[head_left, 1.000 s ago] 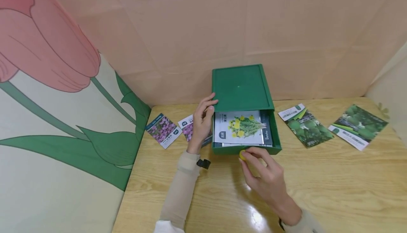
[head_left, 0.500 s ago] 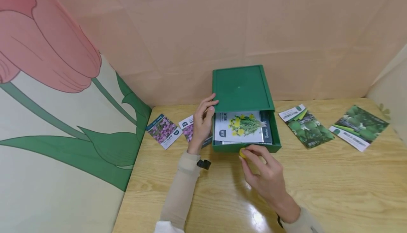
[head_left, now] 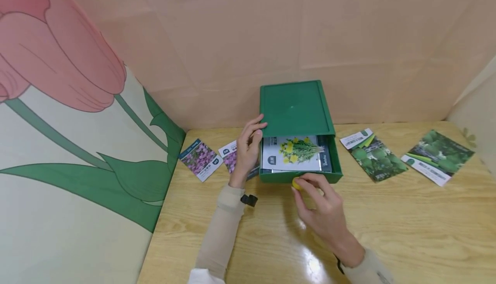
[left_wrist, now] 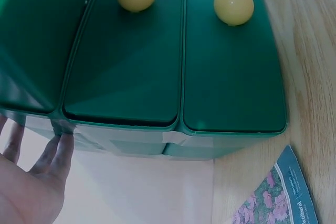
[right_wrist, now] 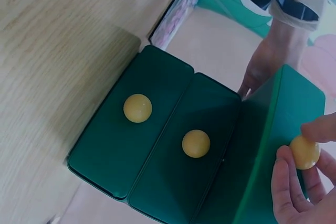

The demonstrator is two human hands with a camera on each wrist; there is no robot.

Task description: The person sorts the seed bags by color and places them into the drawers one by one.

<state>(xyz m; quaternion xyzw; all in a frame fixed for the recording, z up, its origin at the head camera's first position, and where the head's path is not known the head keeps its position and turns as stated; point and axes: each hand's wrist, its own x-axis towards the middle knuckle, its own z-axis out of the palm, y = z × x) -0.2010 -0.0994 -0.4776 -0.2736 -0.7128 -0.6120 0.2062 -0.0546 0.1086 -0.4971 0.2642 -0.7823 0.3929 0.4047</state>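
A green drawer cabinet point(head_left: 294, 107) stands at the back of the table, its top drawer point(head_left: 277, 177) pulled partly out. In that drawer lies a seed packet point(head_left: 298, 151) picturing yellow flowers, on top of other packets. My right hand point(head_left: 325, 208) pinches the round yellow drawer knob point(right_wrist: 305, 153) between thumb and fingers. Extended fingers of my left hand point(head_left: 246, 150) rest against the cabinet's left side, steady near its top edge. Two lower drawers with yellow knobs point(left_wrist: 234, 6) are closed, as the left wrist view shows.
Purple-flower seed packets point(head_left: 200, 160) lie left of the cabinet, one partly behind the left hand. Two packets with green round fruit point(head_left: 376, 157) lie to the right. A pink cloth wall point(head_left: 217, 38) rises behind, and a tulip-painted wall point(head_left: 77, 215) borders the left.
The top drawer has slid a little further into the cabinet, with the right hand moving along on its knob. The left hand stays in place.
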